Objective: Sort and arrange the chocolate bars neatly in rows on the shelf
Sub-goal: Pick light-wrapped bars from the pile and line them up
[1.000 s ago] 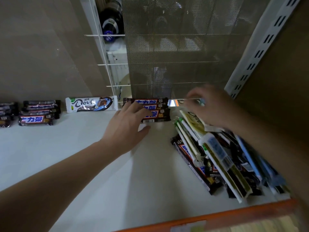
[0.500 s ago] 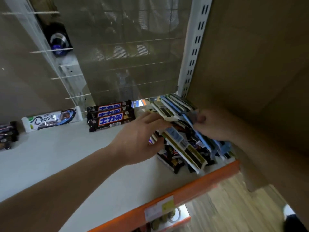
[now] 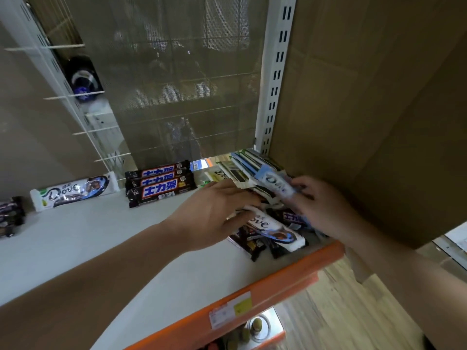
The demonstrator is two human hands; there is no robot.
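- White shelf (image 3: 75, 248), mesh behind; the unsorted pile (image 3: 242, 168) sits at its right end, close to the orange edge (image 3: 278, 281).
- Left hand (image 3: 214, 215) curls round a white bar (image 3: 267, 226) low in the pile; right hand (image 3: 318, 205) pinches a blue bar (image 3: 274, 181) on top.
- Pulling the low bar could drag loose neighbours over that edge.
- Leaning bars may slump once the blue one lifts.

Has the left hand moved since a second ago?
Yes. The left hand shifted right, off the stack of brown chocolate bars, to the mixed pile.
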